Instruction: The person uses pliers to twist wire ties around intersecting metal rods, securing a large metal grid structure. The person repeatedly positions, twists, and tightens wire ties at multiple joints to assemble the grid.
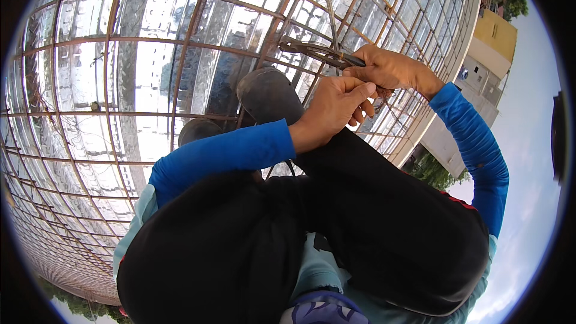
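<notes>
Head view: pliers (312, 50) in right hand (390, 69), left hand (336, 105) just below.

The rebar grid (120, 114) spread under the person, filling the left and top of the view. Two shoes (267, 93) stood on it near the middle. Just right of them the left hand (336, 108) sat below the right hand (390, 69), touching it. Pliers (318, 52) reached left from the right hand, seemingly onto a bar. Buildings (486, 66) lay beyond the grid's right edge.
</notes>
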Motion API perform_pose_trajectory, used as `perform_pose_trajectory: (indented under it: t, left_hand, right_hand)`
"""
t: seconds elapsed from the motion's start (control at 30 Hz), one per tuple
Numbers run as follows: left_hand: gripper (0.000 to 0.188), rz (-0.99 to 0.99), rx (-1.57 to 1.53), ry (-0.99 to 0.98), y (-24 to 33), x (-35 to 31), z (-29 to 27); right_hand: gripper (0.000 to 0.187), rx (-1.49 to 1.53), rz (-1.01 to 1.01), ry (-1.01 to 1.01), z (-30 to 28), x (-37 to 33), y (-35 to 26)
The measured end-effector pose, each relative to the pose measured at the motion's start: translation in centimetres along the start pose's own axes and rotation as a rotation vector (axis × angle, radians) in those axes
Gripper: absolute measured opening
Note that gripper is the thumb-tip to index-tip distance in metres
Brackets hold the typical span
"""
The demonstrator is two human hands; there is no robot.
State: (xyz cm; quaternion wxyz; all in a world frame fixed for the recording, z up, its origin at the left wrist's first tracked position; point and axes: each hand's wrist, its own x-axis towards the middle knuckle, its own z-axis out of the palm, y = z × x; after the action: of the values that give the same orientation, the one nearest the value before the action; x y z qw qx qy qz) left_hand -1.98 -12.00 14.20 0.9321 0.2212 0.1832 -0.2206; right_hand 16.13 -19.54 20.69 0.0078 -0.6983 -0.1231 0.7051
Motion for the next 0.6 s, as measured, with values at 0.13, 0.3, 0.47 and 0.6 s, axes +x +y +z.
perform_pose_trajectory:
  t: [0.13, 0.3, 0.47, 0.6]
  left_hand:
    - [0.037, -0.012, 0.222, -0.095, 0.9, -2.2, -1.3]
    - [0.027, -0.069, 0.848, -0.08, 11.1, -6.9, -4.4]
    - [0.042, -0.33, 1.215, -0.108, 17.0, -8.7, -4.3]
    - [0.071, -0.437, 0.966, 0.071, 13.4, -3.9, -4.7]
  right_hand:
    - [0.037, 0.067, -0.088, -0.012, 0.2, 0.0, 2.5]
    - [0.036, -0.03, -0.113, -0.08, -1.1, 1.3, 4.3]
    - [0.037, -0.02, -0.223, -0.048, -0.4, 3.1, 4.9]
    - [0.037, -0.013, -0.188, -0.11, 0.5, 3.2, 5.7]
